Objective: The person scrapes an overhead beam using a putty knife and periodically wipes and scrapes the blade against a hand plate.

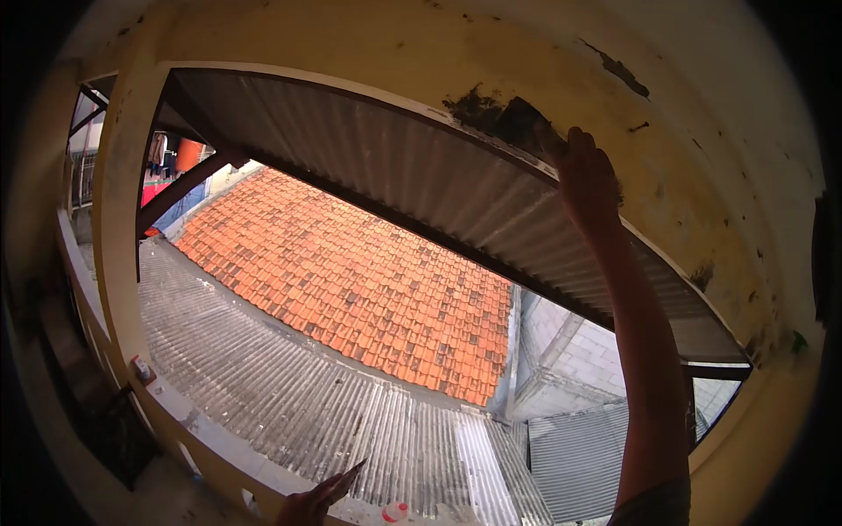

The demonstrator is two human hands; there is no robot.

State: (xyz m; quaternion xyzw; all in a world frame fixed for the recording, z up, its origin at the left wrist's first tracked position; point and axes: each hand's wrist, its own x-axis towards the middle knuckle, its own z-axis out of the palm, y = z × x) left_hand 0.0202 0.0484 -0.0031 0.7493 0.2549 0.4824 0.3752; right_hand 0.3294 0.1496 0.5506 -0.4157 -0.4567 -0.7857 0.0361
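My right hand (583, 171) is raised to the yellow wall (377, 44) above the opening. Its fingers are closed on a dark flat tool, perhaps a scraper (524, 121), which lies against a blackened patch of the wall just over the opening's pale upper edge. Low in the view, my left hand (311, 504) is partly cut off by the bottom edge. Its fingers are pressed together round a thin dark pointed object (355, 467), too small to name.
Beyond the opening are an orange tiled roof (351, 280) and grey corrugated roofing (289, 351). A ledge (219, 438) runs below, with a small box (142, 368) on it. A pillar (123, 202) stands at left; a clear red-marked bottle (395, 511) lies at the bottom.
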